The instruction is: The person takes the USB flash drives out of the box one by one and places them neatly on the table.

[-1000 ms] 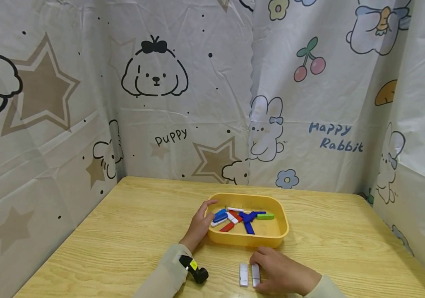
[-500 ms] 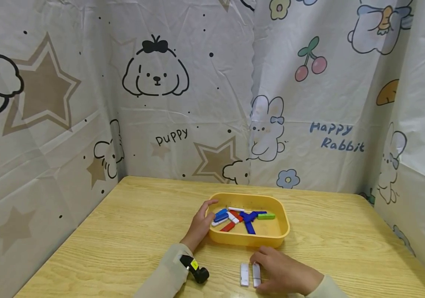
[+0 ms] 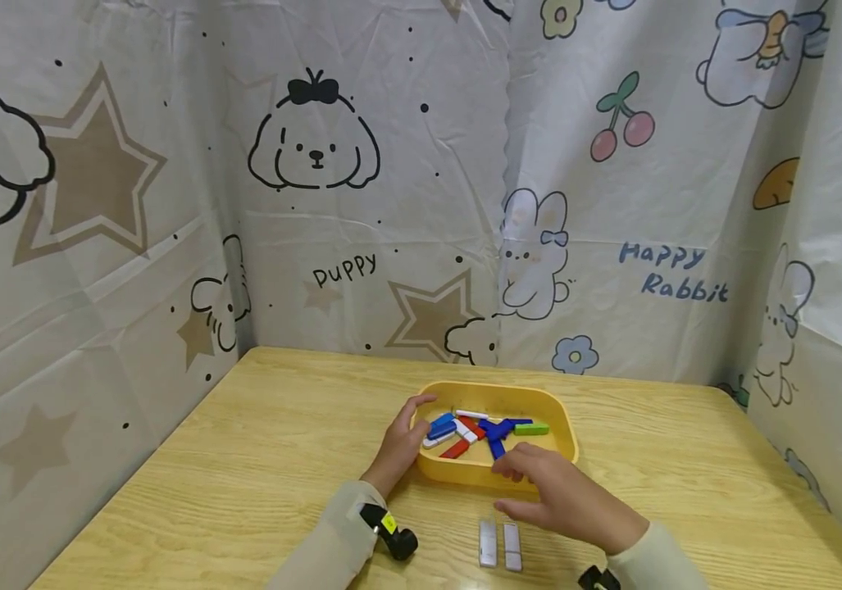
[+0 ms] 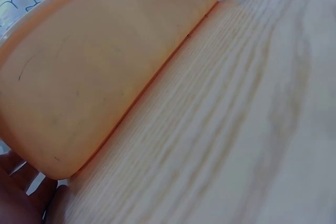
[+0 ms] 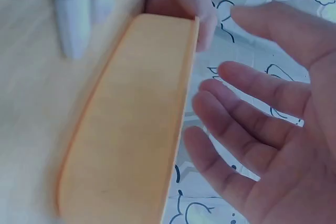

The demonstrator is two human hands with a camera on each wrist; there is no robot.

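A yellow tray (image 3: 561,426) stands on the wooden table (image 3: 258,459) and holds several small sticks: blue (image 3: 496,434), red (image 3: 454,449), white (image 3: 469,415) and green (image 3: 531,428). My left hand (image 3: 400,442) grips the tray's left rim, thumb over the edge; the tray's outer wall (image 4: 105,77) fills the left wrist view. My right hand (image 3: 561,496) hovers with relaxed, spread fingers (image 5: 236,140) above the tray's near rim (image 5: 131,129), holding nothing. Two white sticks (image 3: 500,544) lie side by side on the table, just before that hand.
Printed cartoon curtains (image 3: 391,180) wall in the table at the back and both sides. A black wrist camera (image 3: 391,533) sits on my left sleeve. Bare wood stretches left and right of the tray.
My right hand has left the two white sticks on the table and risen toward the tray's near rim, fingers spread. The left hand stays on the tray's rim.
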